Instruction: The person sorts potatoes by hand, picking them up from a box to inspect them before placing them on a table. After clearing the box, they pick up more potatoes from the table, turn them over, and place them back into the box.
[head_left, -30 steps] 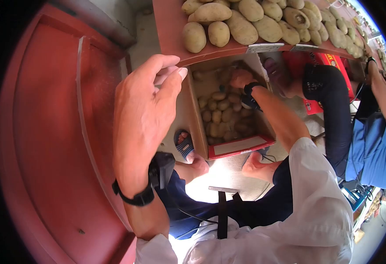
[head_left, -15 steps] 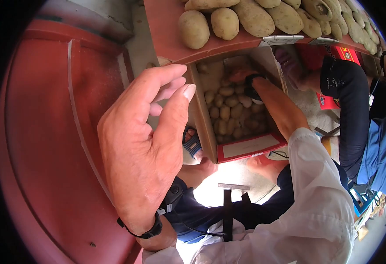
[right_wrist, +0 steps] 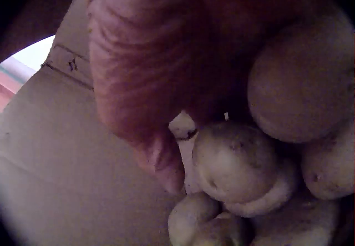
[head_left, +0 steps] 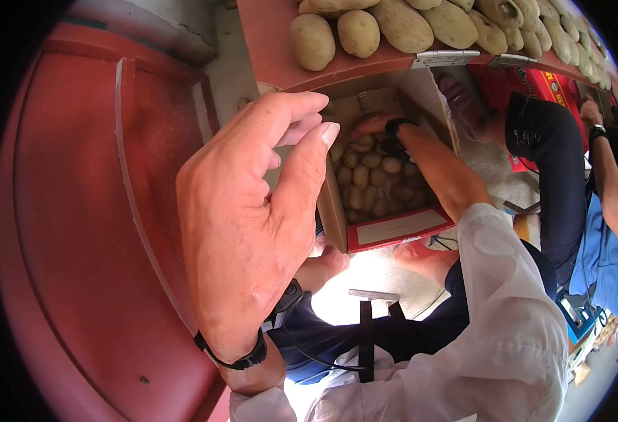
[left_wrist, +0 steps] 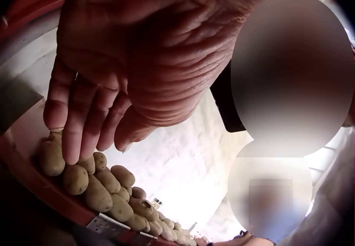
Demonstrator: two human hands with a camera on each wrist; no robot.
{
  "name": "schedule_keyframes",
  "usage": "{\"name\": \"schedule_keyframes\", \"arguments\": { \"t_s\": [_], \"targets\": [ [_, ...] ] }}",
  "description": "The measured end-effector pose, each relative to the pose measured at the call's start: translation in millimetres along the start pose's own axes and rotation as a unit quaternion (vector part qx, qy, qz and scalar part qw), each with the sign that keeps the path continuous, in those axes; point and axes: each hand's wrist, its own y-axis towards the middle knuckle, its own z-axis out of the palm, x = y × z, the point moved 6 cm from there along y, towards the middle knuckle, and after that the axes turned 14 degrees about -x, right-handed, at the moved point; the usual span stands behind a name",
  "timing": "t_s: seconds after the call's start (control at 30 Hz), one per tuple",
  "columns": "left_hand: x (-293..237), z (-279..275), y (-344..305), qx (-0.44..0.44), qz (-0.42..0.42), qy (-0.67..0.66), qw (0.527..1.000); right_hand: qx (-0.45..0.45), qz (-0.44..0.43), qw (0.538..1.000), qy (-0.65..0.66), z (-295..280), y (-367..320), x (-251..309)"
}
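Note:
My left hand (head_left: 246, 197) hangs in the air, holding nothing, its fingers loosely bent and its thumb apart from them. In the left wrist view its fingertips overlap potatoes (left_wrist: 97, 193) on the red tabletop. My right hand (head_left: 374, 124) reaches deep into a cardboard box (head_left: 333, 224) below the table edge, over a heap of smaller potatoes (head_left: 371, 176). From the right wrist, the thumb (right_wrist: 166, 165) points down beside a round potato (right_wrist: 236, 160), with a gap between them. The other fingers are hidden, so I cannot tell whether they grip a potato.
Large potatoes (head_left: 404, 28) line the red tabletop (head_left: 274, 53), with a metal hinge (head_left: 446, 58) at its edge. A red panel (head_left: 84, 211) stands at the left. At the right are another person's dark-clothed knee (head_left: 545, 148) and a red printed box (head_left: 555, 88).
My right hand has moved leftward inside the box, over the potatoes. My left hand has come closer to the box in the head view and still holds nothing. The head view has shifted slightly.

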Motion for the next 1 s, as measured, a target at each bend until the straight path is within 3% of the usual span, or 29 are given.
{"name": "schedule_keyframes", "arguments": {
  "t_s": [0.1, 0.3, 0.37, 0.43, 0.5, 0.6, 0.9, 1.0],
  "targets": [
    [-0.3, 3.5, 5.3, -0.004, -0.004, 0.010, 1.000, 0.016, 0.018, 0.996, -0.085, 2.4, 2.2, 14.4],
    [-0.5, 7.6, 4.4, -0.012, 0.007, -0.001, 1.000, 0.091, -0.041, 0.991, 0.085, 7.6, -0.2, -13.6],
    [-2.5, 7.9, 4.3, 0.001, 0.017, 0.008, 1.000, 0.082, 0.033, 0.995, -0.040, -15.9, -61.9, 46.5],
    [-3.9, 7.3, 4.4, 0.001, 0.021, 0.009, 1.000, 0.110, 0.014, 0.987, -0.114, -9.4, -71.6, 54.5],
    [-3.6, 7.5, 2.6, 0.000, 0.017, 0.003, 1.000, 0.177, -0.095, 0.971, -0.129, 43.4, -35.4, 5.3],
    [-5.0, 4.8, 1.0, 0.006, 0.015, 0.015, 1.000, 0.227, -0.085, 0.934, -0.264, 61.7, -71.2, 35.8],
    [-2.4, -5.1, 4.2, -0.003, -0.002, 0.012, 1.000, 0.204, -0.072, 0.913, -0.345, 42.3, -151.0, 80.5],
    [-4.6, -6.8, 6.1, 0.000, -0.004, 0.020, 1.000, 0.192, -0.043, 0.921, -0.338, 32.2, -175.2, 63.1]
  ]
}}
